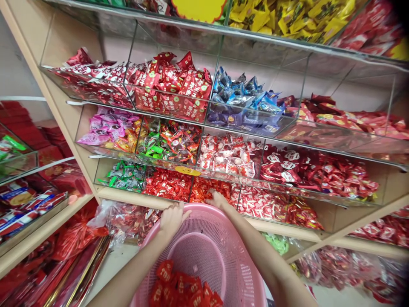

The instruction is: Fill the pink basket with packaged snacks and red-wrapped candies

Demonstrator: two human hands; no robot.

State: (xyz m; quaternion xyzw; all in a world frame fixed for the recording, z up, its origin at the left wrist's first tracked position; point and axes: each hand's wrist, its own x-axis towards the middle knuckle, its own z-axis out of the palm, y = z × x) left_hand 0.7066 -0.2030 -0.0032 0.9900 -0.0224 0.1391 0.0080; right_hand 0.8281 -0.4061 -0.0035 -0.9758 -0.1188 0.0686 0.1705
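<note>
A pink plastic basket (pixel 220 221) is tipped up against the lowest shelf, with several red wrapped sweets (pixel 183 285) lying in its bottom. My left hand (pixel 172 219) grips the basket's far rim, fingers curled over it. My right hand (pixel 217 199) reaches past the rim into the bottom clear bin of red and orange sweets (pixel 207 189); its fingers are bent down among the wrappers, and what they hold is hidden.
Clear acrylic bins in three tiers hold sweets: red packs (pixel 172 85), blue wrappers (pixel 243 102), pink ones (pixel 108 128), green ones (pixel 124 177). A yellow price tag (pixel 188 171) sticks on a bin front. Bagged red goods (pixel 128 219) lie below; more shelving stands at left (pixel 28 200).
</note>
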